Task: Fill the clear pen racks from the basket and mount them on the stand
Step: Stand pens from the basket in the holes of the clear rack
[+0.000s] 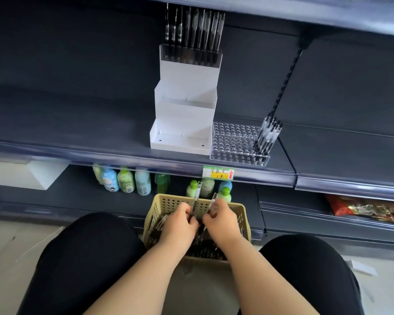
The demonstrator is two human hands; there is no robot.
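A beige perforated basket (166,206) full of dark pens stands on the floor between my knees. My left hand (180,223) grips a pen (197,194) that points up out of the basket. My right hand (221,220) pinches another pen (213,198). On the shelf above stands a white stepped stand (187,114); its top step holds a clear rack (191,53) full of pens. Beside the stand, to the right, lies a clear pen rack (232,142) with pens (267,137) only along its right end.
The dark shelf (77,130) carries a yellow price tag (218,173) on its front edge. Below it stand several small bottles (127,180). A white box (25,176) sits at lower left, a red packet (362,208) at lower right. My knees flank the basket.
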